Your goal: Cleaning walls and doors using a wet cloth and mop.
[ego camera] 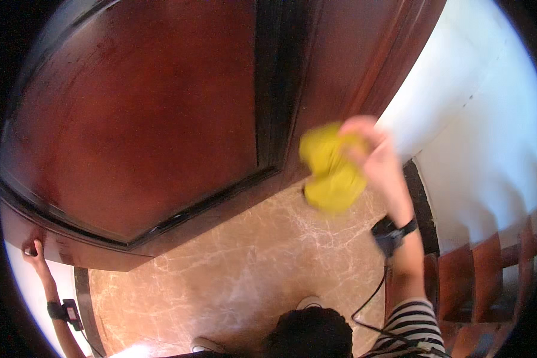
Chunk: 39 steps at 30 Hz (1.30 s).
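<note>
A dark reddish-brown wooden door (pixel 152 112) with a recessed panel fills the upper left and centre. Near its lower left edge, my left hand (pixel 35 254) touches or grips the door's rim; a dark round part shows between the fingers, too small to name. To the right of the panel, my right hand (pixel 369 145) holds a yellow cloth (pixel 333 174), blurred, that hangs in front of the door's edge and the floor. Whether the cloth touches the door I cannot tell. Each wrist wears a strapped black device with a cable.
Beige veined marble floor (pixel 250 259) lies below, with a dark border strip by the walls. A white wall (pixel 465 134) rises at the right. Reddish-brown wooden slats (pixel 456 286) stand at the lower right. My shoes (pixel 206 344) show at the bottom.
</note>
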Tool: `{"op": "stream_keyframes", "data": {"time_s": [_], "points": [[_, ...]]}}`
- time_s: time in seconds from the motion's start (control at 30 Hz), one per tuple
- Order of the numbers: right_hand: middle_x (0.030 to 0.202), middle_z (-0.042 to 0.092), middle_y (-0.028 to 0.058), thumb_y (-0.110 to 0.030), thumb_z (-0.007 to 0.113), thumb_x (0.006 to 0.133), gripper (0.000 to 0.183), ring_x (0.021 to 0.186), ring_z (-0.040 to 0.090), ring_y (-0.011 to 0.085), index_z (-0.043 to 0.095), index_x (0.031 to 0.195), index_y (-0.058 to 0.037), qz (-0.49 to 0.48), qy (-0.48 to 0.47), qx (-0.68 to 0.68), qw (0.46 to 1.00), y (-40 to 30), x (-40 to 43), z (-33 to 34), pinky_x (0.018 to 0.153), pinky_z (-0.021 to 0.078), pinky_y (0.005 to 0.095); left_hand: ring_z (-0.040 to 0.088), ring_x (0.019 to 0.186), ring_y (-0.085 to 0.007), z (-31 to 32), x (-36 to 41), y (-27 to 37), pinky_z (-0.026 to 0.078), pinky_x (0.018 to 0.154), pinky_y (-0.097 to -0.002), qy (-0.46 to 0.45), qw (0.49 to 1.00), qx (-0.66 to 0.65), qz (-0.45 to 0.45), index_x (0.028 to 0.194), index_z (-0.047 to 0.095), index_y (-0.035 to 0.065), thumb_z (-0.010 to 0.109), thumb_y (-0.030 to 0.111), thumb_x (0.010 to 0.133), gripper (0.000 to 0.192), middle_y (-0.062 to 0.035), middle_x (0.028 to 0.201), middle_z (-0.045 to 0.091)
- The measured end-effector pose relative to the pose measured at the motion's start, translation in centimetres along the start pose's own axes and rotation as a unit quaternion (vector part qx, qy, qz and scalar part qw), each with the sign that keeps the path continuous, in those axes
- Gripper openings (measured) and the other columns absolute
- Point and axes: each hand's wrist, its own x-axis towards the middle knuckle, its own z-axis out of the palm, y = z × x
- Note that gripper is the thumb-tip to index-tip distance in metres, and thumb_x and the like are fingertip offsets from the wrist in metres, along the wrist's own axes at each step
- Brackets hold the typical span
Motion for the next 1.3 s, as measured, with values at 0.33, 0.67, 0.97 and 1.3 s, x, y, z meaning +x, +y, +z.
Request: {"op": "stream_keyframes", "data": {"time_s": [0.33, 0.67, 0.97, 1.3], "points": [[0.124, 0.036, 0.0210, -0.019, 0.051, 0.079, 0.052, 0.118, 0.030, 0.0338, 0.034, 0.125, -0.0012, -0.278, 0.413, -0.160, 0.852, -3.7, 18.4, 1.1, 0.100, 0.0216, 0.0422, 0.044, 0.103, -0.0220, 0.7, -0.7, 0.2, 0.034, 0.093, -0.0328, 0.029, 0.999, 0.029, -0.028, 0.120, 0.035, -0.0042, 0.055, 0.031, 0.085, 0.053, -0.0150, 0.115, 0.044], [0.122, 0.021, 0.0346, -0.020, 0.053, 0.079, 0.058, 0.113, 0.020, 0.0502, 0.029, 0.121, 0.0123, 0.166, 0.127, -0.213, 0.954, 11.4, -5.5, 23.4, 0.097, 0.0160, 0.0545, 0.047, 0.102, -0.0221, 0.3, -0.3, 0.1, 0.036, 0.093, -0.0341, -0.019, 0.998, -0.045, -0.041, 0.117, 0.036, -0.0031, 0.053, 0.026, 0.087, 0.045, -0.0158, 0.113, 0.047], [0.115, 0.042, 0.0137, -0.008, 0.067, 0.067, 0.060, 0.107, 0.044, 0.0261, 0.038, 0.119, -0.0013, 0.353, -0.075, 0.242, 0.901, 11.6, -14.1, 14.3, 0.090, 0.0382, 0.0332, 0.038, 0.110, -0.0247, 1.9, -0.8, 1.7, 0.030, 0.096, -0.0370, -0.018, 0.999, -0.007, -0.031, 0.124, 0.026, -0.0057, 0.055, 0.040, 0.084, 0.067, -0.0192, 0.121, 0.037], [0.124, 0.034, 0.0227, -0.023, 0.044, 0.083, 0.051, 0.112, 0.036, 0.0327, 0.031, 0.127, -0.0026, -0.130, 0.368, -0.020, 0.921, 0.6, 14.1, -3.0, 0.094, 0.0310, 0.0424, 0.035, 0.111, -0.0271, -0.3, -1.1, 1.2, 0.029, 0.096, -0.0384, 0.011, 0.997, 0.059, -0.052, 0.123, 0.028, -0.0080, 0.052, 0.047, 0.083, 0.073, -0.0239, 0.123, 0.034]]}}
